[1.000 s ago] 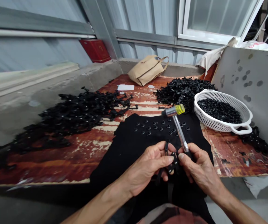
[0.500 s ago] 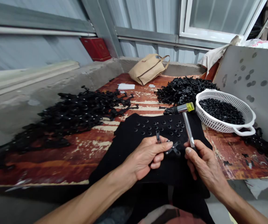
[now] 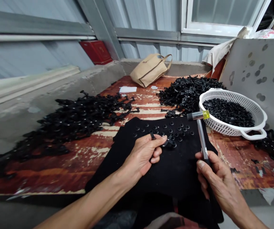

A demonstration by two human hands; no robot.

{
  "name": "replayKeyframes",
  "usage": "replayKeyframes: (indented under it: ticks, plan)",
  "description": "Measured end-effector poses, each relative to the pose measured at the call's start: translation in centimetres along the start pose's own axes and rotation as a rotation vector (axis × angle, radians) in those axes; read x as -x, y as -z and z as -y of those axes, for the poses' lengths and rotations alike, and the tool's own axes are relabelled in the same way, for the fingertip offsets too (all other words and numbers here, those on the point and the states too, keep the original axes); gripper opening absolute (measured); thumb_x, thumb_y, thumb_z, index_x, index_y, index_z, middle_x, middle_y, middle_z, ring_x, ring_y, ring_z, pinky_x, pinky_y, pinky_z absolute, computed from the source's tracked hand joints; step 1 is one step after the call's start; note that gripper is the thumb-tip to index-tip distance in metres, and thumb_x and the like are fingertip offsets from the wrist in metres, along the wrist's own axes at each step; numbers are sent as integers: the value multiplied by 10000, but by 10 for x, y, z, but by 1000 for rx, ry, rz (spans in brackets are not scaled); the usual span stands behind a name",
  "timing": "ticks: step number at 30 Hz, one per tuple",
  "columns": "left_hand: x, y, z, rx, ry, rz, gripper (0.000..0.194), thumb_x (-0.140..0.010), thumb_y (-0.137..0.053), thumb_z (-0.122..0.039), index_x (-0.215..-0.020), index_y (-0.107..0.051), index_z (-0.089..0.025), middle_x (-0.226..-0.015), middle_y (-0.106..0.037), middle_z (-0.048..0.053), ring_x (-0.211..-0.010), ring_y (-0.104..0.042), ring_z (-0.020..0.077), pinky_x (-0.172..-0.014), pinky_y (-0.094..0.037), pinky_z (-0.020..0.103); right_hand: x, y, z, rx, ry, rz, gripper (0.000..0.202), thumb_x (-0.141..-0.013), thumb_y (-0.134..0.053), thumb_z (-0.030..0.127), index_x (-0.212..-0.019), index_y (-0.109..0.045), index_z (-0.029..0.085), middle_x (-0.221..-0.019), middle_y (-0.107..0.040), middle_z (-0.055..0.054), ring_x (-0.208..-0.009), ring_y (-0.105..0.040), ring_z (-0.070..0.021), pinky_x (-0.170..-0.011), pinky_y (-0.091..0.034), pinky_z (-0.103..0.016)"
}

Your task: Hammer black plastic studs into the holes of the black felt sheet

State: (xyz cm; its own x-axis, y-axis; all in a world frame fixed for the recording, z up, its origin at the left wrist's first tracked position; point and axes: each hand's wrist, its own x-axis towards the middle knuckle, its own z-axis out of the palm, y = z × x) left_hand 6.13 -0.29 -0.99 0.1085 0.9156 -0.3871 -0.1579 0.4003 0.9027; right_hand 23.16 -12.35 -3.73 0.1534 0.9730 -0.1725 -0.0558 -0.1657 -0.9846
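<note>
Between the thumb and fingers of my left hand (image 3: 146, 151) is a black jointed plastic part (image 3: 168, 143) with several arms and shiny rivets. It is held over the black cloth (image 3: 151, 178), close to several small round black pieces (image 3: 171, 130) laid out there. My right hand (image 3: 213, 173) is wrapped round the dark handle of a small mallet (image 3: 202, 136). The mallet stands upright with its head on top, one face yellow and the other black. The two hands are apart, and the mallet touches nothing on the cloth.
A heap of black jointed parts (image 3: 79, 117) covers the left of the worn red table (image 3: 43, 181). Another black heap (image 3: 184, 92) lies at the back. A white basket (image 3: 261, 119) of small black pieces stands right. Behind are a beige bag (image 3: 148, 70) and white paper (image 3: 127, 89).
My left hand has moved slightly left and up with the black part, towards the round pieces. The mallet in my right hand has shifted right and slightly down, away from the left hand.
</note>
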Motion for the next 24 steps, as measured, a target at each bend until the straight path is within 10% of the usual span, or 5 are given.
replayKeyframes:
  ticks: [24]
  plan:
    - [-10,-5,1,-76,41,-73,402,-556,-797,-229,-690,-418,-204,-498,-419,-111,-335,-272,2,-300,-170,125,0,5,-1,42,-79,73,388,-937,-499,538,-1164,-443,229,-606,-423,99,-405,-381,-68,-365,-300,-168]
